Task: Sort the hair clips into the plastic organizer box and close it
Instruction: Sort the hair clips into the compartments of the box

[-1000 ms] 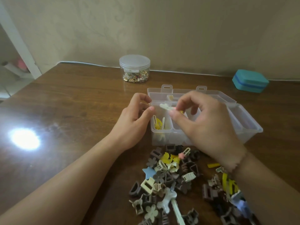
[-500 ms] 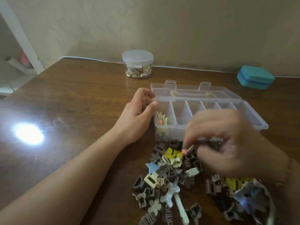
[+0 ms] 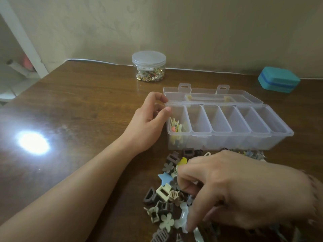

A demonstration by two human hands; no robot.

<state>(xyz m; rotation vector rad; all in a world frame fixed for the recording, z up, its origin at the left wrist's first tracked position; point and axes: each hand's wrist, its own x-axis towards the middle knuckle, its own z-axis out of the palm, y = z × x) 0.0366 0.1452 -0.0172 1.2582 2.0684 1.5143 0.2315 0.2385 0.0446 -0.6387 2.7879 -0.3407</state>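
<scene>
Six long compartments run side by side in the clear organizer box point(image 3: 227, 130), which sits on the brown bench point(image 3: 78, 105) at about 2 o'clock from the frame's centre, its lid point(image 3: 209, 95) laid open flat behind it. Only the leftmost compartment point(image 3: 176, 123) visibly holds anything: a small cluster of yellow and cream clips with a pink bead; whether the others hold anything I cannot tell. The left hand point(image 3: 148, 124) rests at the box's left end, thumb touching the rim at the corner, fingers curled loosely near the lid edge, its grip closed on nothing that can be seen. The pile of hair clips point(image 3: 167, 194) lies on the bench just in front of the box, toward 5 o'clock, mostly brown and grey with a blue star clip point(image 3: 164, 178) and a pale flower clip point(image 3: 167, 221) among them. The right hand point(image 3: 236, 194) is down on the pile, fingers bent into the clips; whether its grip has closed on one cannot be told, since the fingertips are blurred and buried. At 12 o'clock a lidded clear jar point(image 3: 149, 66) of small metallic pieces stands near the wall, and a teal case point(image 3: 278, 79) lies at 2 o'clock, well apart from the box.
</scene>
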